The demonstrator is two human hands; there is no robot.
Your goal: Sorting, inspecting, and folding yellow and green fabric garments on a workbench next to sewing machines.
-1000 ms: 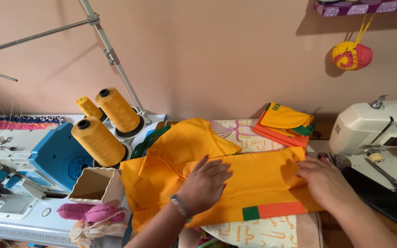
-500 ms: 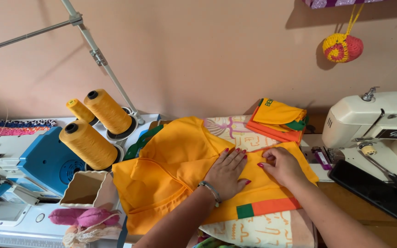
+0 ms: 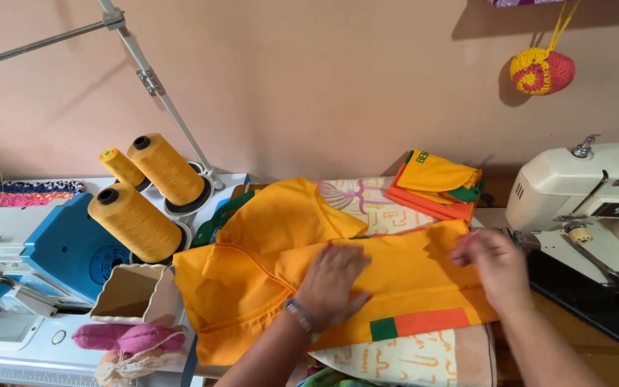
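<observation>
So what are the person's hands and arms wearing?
Both arms are bare, with no sleeves showing. The left hand has a thin band with pale beads on its wrist, like a bracelet or a watch. The right hand looks blurry, and no ring or band can be seen on it. No gloves on either hand.

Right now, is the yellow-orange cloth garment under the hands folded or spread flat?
Folded: the yellow-orange cloth garment lies doubled in overlapping layers, both hands pressing it.
</observation>
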